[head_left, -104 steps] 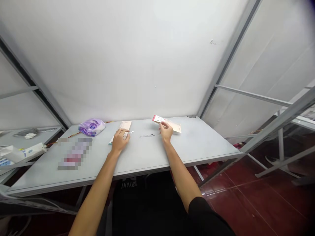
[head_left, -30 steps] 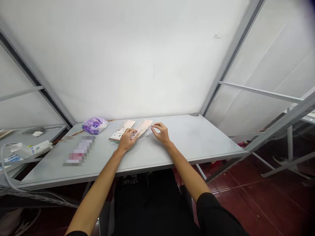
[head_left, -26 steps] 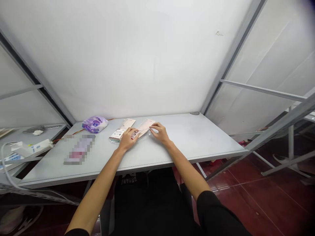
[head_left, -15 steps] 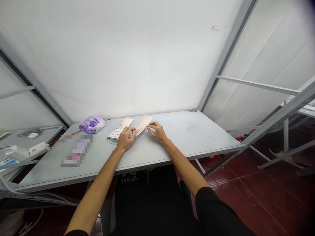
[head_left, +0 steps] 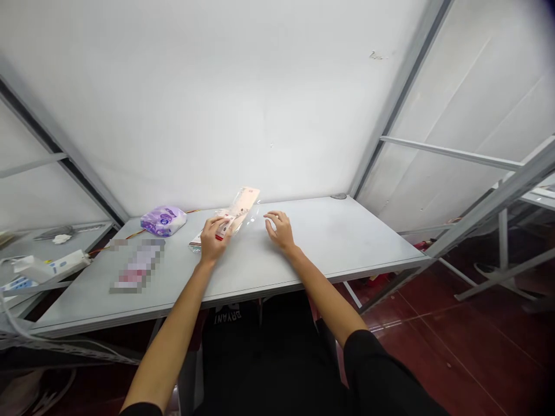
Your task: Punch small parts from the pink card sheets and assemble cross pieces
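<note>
Peach envelope (head_left: 240, 207) lifted off table (head_left: 333, 242) in left hand (head_left: 212, 240), right hand (head_left: 280, 230) beside.

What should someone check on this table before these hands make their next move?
Left hand gripping the clear plastic sleeve: ok, held firmly and raised off the table.
Peach paper slip in the sleeve: ok, tilted up but not falling out.
Right hand free: ok, open and holding nothing.
Printed card under the left hand: cannot tell, mostly hidden.
Purple soft packet out of the way: ok, apart from both hands.
</note>
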A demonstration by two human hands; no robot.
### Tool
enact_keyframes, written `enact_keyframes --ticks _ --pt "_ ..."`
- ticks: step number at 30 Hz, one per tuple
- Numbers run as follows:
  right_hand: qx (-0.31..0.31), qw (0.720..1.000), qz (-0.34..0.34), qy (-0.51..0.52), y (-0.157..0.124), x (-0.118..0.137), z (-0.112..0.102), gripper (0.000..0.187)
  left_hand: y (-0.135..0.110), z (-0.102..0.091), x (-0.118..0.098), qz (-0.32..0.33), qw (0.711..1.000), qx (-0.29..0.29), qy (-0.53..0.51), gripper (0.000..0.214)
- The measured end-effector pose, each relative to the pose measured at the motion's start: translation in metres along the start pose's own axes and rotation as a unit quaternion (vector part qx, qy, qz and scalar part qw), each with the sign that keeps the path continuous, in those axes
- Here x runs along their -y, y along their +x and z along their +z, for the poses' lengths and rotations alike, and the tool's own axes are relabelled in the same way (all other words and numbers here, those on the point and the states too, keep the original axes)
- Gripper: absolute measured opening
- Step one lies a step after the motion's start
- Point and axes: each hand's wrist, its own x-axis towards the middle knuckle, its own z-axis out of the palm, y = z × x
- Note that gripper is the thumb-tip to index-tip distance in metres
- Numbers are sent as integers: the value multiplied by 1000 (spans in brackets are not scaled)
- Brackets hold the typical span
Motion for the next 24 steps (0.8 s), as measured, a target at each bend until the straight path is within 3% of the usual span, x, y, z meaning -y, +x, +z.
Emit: enact_keyframes --ticks 2,4,7,9,12,15,17,20,24 --pt "50 998 30 -20 0 -7 3 27 3 -6 11 -17 999 -38 18 28" --pt "119 990 49 -53 -1 -12 6 24 3 -11 29 -53 997 -36 51 28" --pt "178 979 51 -89 -3 -12 9 25 -1 -14 59 -143 980 45 130 24" --pt "193 975 44 -99 -4 -10 9 30 -4 -13 71 -166 969 71 169 21" --pt "222 968 41 -106 -4 -6 9 45 -5 -8 68 -138 972 34 185 25" --pt "253 961 45 -104 -4 -6 9 66 -5 0 44 -52 989 39 131 34" --pt "272 955 49 -105 -3 -7 9 79 -8 9 25 26 990 118 73 38" --pt "293 949 52 -107 -3 -7 9 90 -18 23 6 101 955 279 24 49" --pt "325 936 53 -127 -2 -4 5 97 -26 35 0 77 915 387 79 80"
